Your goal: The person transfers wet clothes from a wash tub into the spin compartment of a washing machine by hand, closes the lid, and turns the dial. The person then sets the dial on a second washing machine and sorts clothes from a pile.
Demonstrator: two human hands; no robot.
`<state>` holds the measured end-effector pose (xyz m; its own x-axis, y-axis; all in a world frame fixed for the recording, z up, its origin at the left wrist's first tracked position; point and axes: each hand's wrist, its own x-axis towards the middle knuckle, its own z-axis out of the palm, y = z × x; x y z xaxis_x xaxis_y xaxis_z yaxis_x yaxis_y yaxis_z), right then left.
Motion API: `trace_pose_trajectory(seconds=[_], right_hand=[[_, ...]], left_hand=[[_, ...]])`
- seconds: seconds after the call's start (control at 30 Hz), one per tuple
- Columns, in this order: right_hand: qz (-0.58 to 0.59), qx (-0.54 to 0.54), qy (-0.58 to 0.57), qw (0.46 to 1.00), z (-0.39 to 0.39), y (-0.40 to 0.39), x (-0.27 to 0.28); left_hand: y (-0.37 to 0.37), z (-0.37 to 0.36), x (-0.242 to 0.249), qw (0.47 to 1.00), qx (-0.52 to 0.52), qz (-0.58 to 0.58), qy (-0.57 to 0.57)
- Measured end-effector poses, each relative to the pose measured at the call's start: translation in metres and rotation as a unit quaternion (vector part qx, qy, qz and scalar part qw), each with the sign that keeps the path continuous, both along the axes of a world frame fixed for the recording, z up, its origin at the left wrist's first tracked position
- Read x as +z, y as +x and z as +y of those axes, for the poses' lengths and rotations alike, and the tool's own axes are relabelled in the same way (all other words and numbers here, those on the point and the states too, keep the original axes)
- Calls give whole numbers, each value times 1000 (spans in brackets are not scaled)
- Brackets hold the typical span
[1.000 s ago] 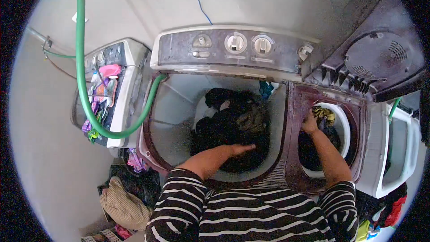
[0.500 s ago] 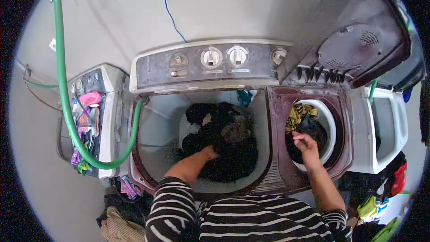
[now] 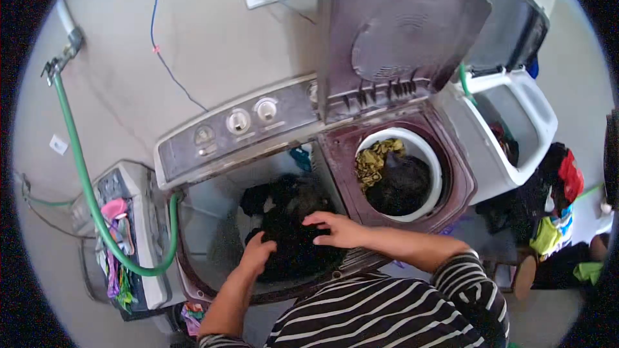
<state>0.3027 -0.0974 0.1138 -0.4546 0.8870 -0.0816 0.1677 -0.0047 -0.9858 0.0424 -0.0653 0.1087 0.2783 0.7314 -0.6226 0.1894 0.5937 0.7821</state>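
Note:
A heap of dark clothes (image 3: 293, 251) lies in the wash tub (image 3: 216, 219) of a twin-tub washing machine. At the heap's left side is my left hand (image 3: 256, 254), its thumb and fingertips parted against the dark cloth. My right hand (image 3: 335, 229) reaches over the heap from the right, fingers spread and nothing visible in them. Inside the white-rimmed spin tub (image 3: 436, 177) are a mustard-yellow cloth (image 3: 371, 164) and dark clothes (image 3: 403, 183). A teal item (image 3: 300, 158) hangs at the wash tub's back corner.
The spin tub's lid (image 3: 400, 32) stands raised. A green hose (image 3: 80, 154) curves into the machine's left corner. Another washer (image 3: 138, 219) with colourful items on top stands left; a white one (image 3: 509, 122) stands open on the right. Clothes (image 3: 548, 219) are piled beyond it.
My right hand has moved left from the spin tub to above the wash tub's clothes. My left hand has shifted to the heap's left side. The view has turned right.

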Motion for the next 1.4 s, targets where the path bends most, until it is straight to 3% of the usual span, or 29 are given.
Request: trace_pose_trajectory(seconds=[0.1, 0.17, 0.23, 0.33, 0.53, 0.67, 0.7, 0.73, 0.83, 0.87, 0.9, 1.0, 1.07, 1.17, 1.23, 1.27, 1.33, 1.4], right_hand=[[-79, 45, 28, 995, 13, -26, -13], [-94, 76, 175, 977, 25, -46, -37], [-191, 131, 112, 966, 42, -71, -82], [-231, 173, 136, 948, 54, -98, -94], [-362, 218, 90, 902, 68, -140, -126], [-261, 189, 51, 945, 79, -188, -243], [-490, 167, 172, 838, 59, -213, -267], [-679, 129, 280, 666, 44, -234, -292], [-599, 132, 377, 694, 36, -205, -255], [-404, 234, 290, 836, 57, -183, -229], [-180, 320, 179, 913, 79, -162, -198], [-107, 291, 206, 928, 82, -143, -161], [-183, 285, 181, 923, 79, -132, -111], [-169, 260, 118, 943, 71, -117, -39], [-163, 232, 134, 950, 63, -107, 44], [-160, 238, 129, 949, 64, -101, 73], [-199, 184, 196, 942, 70, -90, 118], [-85, 126, 168, 974, 70, -77, 140]], left_hand=[[2, -19, 35, 999, 6, 3, 49], [2, -33, 55, 995, 25, 5, 94], [7, -50, 89, 996, 33, -4, 88], [12, -69, 129, 993, 83, -34, 70], [-21, -87, 123, 986, 64, -24, 153], [-26, -98, 113, 982, 114, -65, 139], [-32, -98, 109, 981, 119, -65, 141], [-39, -98, 103, 978, 132, -69, 144], [-60, -100, 88, 970, 174, -78, 148], [-63, -100, 91, 970, 178, -76, 148], [-65, -100, 96, 962, 192, -122, 150], [-70, -100, 111, 923, 234, -260, 161], [-88, -101, 111, 926, 224, -207, 222], [-107, -113, 124, 898, 266, -173, 305], [-128, -123, 110, 813, 370, -230, 386], [-114, -119, 130, 813, 376, -226, 382], [-85, -99, 169, 690, 518, -270, 427], [-108, -77, 178, 779, 292, -354, 427]])
